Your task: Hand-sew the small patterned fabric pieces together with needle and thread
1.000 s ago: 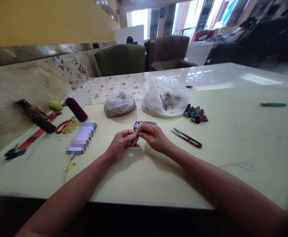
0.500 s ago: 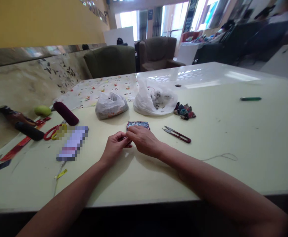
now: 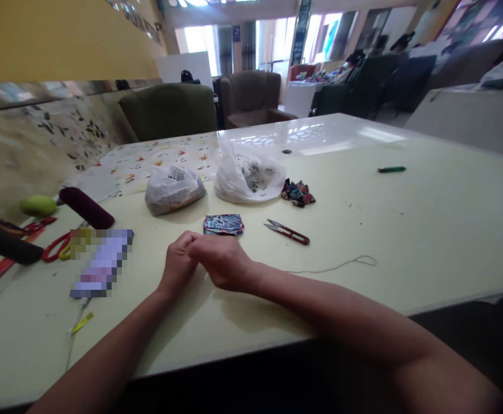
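My left hand (image 3: 179,260) and my right hand (image 3: 223,261) meet just above the near part of the table, fingers curled and pressed together. The right hand covers whatever lies between them; I cannot make it out. Right behind them lies a small stack of patterned blue fabric pieces (image 3: 223,224). To the right rest thread snips (image 3: 286,231) with blades spread, and a loose length of thread (image 3: 338,265) runs out from by my right forearm. Farther back is a small heap of folded dark floral fabric pieces (image 3: 298,193).
Two white plastic bags, one closed up (image 3: 174,191) and one gaping (image 3: 249,175), stand behind the fabric. On the left are a phone (image 3: 102,261) with a cable, red-and-yellow-handled scissors (image 3: 64,246), a maroon thread spool (image 3: 86,208), a dark spool (image 3: 10,247). A green pen-like item (image 3: 392,169) lies at right.
My hands have drawn back toward me from the fabric stack, which now shows more fully. The camera view has turned to the right, shifting everything left.
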The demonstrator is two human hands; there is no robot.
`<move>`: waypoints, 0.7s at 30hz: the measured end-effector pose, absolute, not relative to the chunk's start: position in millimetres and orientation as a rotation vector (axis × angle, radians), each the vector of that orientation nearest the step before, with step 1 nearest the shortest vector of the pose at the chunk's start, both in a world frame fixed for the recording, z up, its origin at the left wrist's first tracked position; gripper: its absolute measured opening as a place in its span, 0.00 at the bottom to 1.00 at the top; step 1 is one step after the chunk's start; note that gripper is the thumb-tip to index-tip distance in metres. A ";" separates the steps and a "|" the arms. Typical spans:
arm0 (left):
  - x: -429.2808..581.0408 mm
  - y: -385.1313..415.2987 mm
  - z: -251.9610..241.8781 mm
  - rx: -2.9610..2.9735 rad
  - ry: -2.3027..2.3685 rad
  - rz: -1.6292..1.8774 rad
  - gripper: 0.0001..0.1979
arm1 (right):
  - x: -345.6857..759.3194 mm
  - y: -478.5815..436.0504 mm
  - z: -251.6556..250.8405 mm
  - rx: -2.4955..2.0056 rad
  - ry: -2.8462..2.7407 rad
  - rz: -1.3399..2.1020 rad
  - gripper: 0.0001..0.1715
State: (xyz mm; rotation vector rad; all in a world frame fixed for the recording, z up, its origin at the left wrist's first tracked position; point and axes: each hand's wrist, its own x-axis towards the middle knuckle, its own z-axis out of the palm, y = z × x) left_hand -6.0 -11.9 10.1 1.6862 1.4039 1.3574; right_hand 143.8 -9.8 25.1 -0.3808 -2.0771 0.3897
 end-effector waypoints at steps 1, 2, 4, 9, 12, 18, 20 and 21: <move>-8.1 -9.7 10.6 1.672 1.412 1.348 0.07 | 146.6 -8.9 30.0 -0.427 -1.982 0.625 0.06; -10.6 -7.4 11.1 1.634 1.420 1.357 0.08 | 150.9 -7.2 36.4 -0.474 -1.873 0.856 0.03; -16.9 -2.4 11.3 1.510 1.429 1.405 0.11 | 163.4 -2.0 52.2 -0.526 -1.673 1.230 0.05; -34.3 11.2 9.0 1.312 1.432 1.642 0.14 | 214.0 15.6 88.4 -0.680 -1.487 1.367 0.11; -40.0 16.9 7.4 1.273 1.432 1.697 0.14 | 253.4 30.3 99.2 -0.703 -1.263 1.261 0.07; -40.9 20.8 4.9 1.277 1.402 1.739 0.13 | 330.9 60.1 103.7 -0.768 -0.721 0.914 0.15; -41.8 21.3 4.3 1.283 1.406 1.744 0.13 | 349.1 63.9 101.0 -0.861 -0.706 0.882 0.17; -42.5 21.7 4.0 1.283 1.406 1.747 0.13 | 355.9 65.1 99.0 -0.900 -0.706 0.884 0.18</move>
